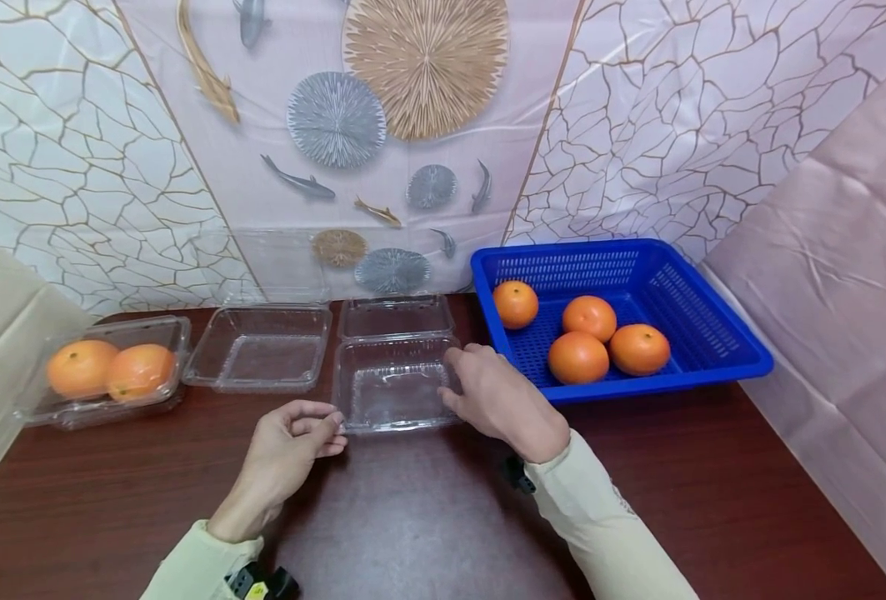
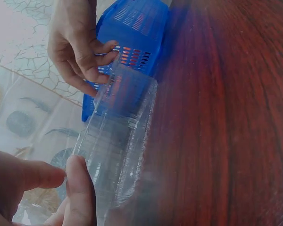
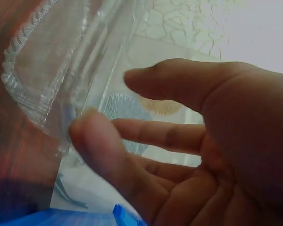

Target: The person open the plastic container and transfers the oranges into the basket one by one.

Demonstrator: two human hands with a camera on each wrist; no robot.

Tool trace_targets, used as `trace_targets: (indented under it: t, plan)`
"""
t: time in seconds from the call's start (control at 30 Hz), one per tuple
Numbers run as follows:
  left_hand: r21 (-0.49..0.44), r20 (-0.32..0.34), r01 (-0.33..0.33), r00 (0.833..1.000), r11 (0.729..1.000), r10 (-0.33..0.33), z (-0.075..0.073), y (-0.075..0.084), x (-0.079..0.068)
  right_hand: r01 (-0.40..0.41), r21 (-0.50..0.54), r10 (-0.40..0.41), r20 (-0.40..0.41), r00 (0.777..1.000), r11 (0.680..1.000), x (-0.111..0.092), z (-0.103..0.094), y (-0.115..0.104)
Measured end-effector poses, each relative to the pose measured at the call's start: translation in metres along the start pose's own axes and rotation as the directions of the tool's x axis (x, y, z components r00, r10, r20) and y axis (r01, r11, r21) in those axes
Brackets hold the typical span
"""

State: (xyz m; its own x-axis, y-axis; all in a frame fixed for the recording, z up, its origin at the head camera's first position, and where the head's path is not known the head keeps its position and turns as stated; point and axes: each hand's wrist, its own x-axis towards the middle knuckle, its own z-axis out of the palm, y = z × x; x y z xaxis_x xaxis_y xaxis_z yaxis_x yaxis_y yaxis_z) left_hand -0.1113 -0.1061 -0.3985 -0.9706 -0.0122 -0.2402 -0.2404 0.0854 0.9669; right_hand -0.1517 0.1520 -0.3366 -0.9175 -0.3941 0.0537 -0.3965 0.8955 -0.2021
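An open clear plastic clamshell container (image 1: pixel 393 392) lies before me on the table, its lid (image 1: pixel 397 317) folded back toward the wall. My left hand (image 1: pixel 285 450) pinches its near left corner, thumb and forefinger meeting at the rim in the left wrist view. At the opposite side, my right hand (image 1: pixel 495 400) hovers by the right rim with thumb and fingers apart. In the right wrist view, the forefinger's tip overlaps the container (image 3: pixel 52 66), and nothing is between the fingers. Several oranges (image 1: pixel 579 357) lie in the blue basket (image 1: pixel 738 368) to the right of that hand.
Another open clear container (image 1: pixel 262 354) stands left of the middle one, its lid raised against the wall. Further left is a closed container (image 1: pixel 180 333) with two oranges inside. A patterned sheet (image 1: pixel 382 192) covers the wall behind the brown table (image 1: pixel 412 517).
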Motion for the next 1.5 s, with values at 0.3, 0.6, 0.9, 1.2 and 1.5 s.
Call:
trace_targets:
  t: [0.3, 0.6, 0.9, 1.2, 1.5]
  plan:
    - [0.028, -0.002, 0.001, 1.000, 1.000, -0.001, -0.003, 0.000, 0.002, -0.066, 0.083, 0.080, -0.175, 0.981, 0.994, 0.010, 0.028, -0.005]
    - [0.057, 0.030, 0.014, 0.999, 0.998, -0.016, -0.006, 0.005, 0.000, -0.079, 0.382, 0.203, -0.298, 0.933, 0.921, 0.029, 0.058, 0.004]
    - [0.070, 0.059, 0.019, 0.998, 0.997, -0.024, -0.009, 0.007, 0.001, -0.150, 0.593, 0.312, -0.179, 0.933, 0.791, 0.036, 0.064, 0.016]
    - [0.157, 0.069, -0.020, 0.998, 0.987, 0.009, -0.013, 0.008, -0.001, -0.148, 0.607, 0.323, -0.189, 0.927, 0.780, 0.034, 0.057, 0.004]
    - [0.225, 0.091, -0.015, 0.996, 0.974, -0.006, -0.014, 0.012, -0.003, -0.164, 0.731, 0.373, -0.132, 0.919, 0.663, 0.036, 0.061, 0.012]
